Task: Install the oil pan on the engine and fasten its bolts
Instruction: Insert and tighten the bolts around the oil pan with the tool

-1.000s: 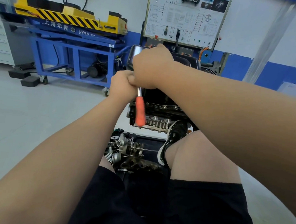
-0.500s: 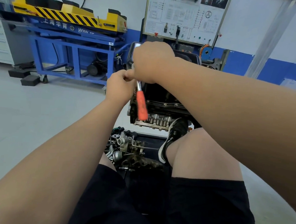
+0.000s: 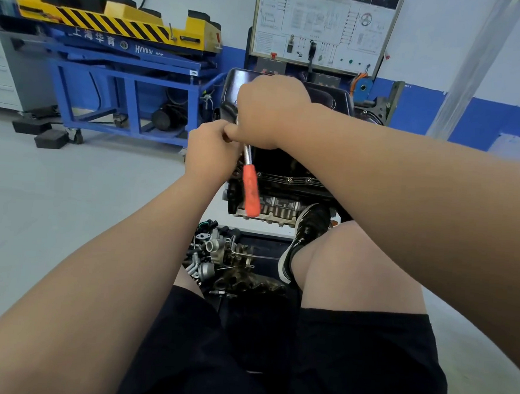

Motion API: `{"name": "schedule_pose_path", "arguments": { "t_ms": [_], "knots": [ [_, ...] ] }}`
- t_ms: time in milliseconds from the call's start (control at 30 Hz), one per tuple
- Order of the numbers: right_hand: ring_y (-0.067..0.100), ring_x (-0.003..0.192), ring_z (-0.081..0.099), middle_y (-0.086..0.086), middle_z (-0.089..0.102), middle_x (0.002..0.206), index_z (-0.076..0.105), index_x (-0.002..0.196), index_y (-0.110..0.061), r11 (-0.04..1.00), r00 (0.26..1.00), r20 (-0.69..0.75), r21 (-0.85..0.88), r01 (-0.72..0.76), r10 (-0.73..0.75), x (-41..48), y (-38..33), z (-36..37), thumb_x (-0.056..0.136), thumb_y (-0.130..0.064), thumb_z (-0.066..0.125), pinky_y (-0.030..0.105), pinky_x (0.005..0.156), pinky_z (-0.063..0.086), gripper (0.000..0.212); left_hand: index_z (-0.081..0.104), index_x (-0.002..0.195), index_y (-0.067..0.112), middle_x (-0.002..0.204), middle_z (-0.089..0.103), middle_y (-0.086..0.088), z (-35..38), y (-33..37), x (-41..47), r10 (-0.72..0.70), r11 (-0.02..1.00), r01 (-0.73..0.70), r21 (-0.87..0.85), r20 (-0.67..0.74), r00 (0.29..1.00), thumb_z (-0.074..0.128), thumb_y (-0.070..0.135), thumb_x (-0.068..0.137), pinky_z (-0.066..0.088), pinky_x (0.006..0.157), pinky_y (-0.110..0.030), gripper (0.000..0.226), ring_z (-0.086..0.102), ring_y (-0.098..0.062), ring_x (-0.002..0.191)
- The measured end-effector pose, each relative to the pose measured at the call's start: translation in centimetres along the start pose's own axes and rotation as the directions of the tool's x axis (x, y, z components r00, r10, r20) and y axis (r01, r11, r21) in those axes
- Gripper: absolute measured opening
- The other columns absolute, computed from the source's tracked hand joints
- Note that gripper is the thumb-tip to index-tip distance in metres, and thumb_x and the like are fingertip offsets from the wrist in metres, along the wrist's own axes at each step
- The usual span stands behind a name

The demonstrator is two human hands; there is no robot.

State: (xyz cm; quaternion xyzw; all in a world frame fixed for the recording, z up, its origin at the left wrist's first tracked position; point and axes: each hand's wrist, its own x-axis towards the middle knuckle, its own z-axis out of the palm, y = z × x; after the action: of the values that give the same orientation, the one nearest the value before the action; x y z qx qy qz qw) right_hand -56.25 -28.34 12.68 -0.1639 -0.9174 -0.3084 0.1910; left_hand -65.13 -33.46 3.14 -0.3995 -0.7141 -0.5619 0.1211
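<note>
Two bare hands: left hand (image 3: 213, 151), right hand (image 3: 270, 112). One orange-handled chrome ratchet wrench (image 3: 251, 190), one glossy black oil pan (image 3: 331, 99), one dark engine (image 3: 284, 174), one black-and-white sneaker (image 3: 306, 233).

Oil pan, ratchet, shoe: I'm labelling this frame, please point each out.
oil pan (image 3: 330, 99): head view, dark top face
ratchet (image 3: 251, 190): head view, middle of orange grip
shoe (image 3: 307, 230): head view, black upper
</note>
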Motion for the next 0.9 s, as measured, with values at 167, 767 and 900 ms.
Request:
{"name": "schedule_pose_path", "arguments": {
  "t_ms": [167,767,900],
  "knots": [
    [0.028,0.095,0.049,0.009,0.057,0.093,0.057,0.096,-0.013,0.943,0.949,-0.026,-0.126,0.308,-0.313,0.5,0.8,-0.7,0.091,-0.029,0.05,0.037,0.073,0.034,0.019,0.061,0.069,0.019,0.063,0.058,0.01,-0.3,-0.7,0.2,0.048,0.998,-0.049,0.028,0.038,0.998,0.059,0.025,0.087,0.034,0.054,-0.014,0.019,0.051,0.0,0.06],
    [0.029,0.075,0.048,0.005,0.052,0.086,0.048,0.119,-0.01,0.99,0.993,-0.024,-0.077,0.117,-0.119,0.4,-0.8,-0.7,0.092,-0.032,0.048,0.035,0.069,0.03,0.035,0.042,0.05,0.022,0.047,0.044,0.007,-0.1,-0.3,-0.1,-0.012,1.0,0.012,0.001,0.014,1.0,0.047,0.007,0.083,0.025,0.044,-0.019,0.036,0.036,-0.009,0.048],
    [0.029,0.079,0.049,0.01,0.058,0.098,0.049,0.115,-0.01,0.99,0.99,0.022,-0.039,0.137,-0.136,0.2,-1.1,-0.8,0.093,-0.031,0.047,0.037,0.065,0.033,0.031,0.03,0.047,0.021,0.046,0.031,0.006,0.2,0.1,0.2,-0.113,0.993,0.113,-0.027,-0.009,0.994,0.045,0.002,0.078,0.017,0.045,-0.026,0.039,0.021,-0.012,0.048]
  ]
}}
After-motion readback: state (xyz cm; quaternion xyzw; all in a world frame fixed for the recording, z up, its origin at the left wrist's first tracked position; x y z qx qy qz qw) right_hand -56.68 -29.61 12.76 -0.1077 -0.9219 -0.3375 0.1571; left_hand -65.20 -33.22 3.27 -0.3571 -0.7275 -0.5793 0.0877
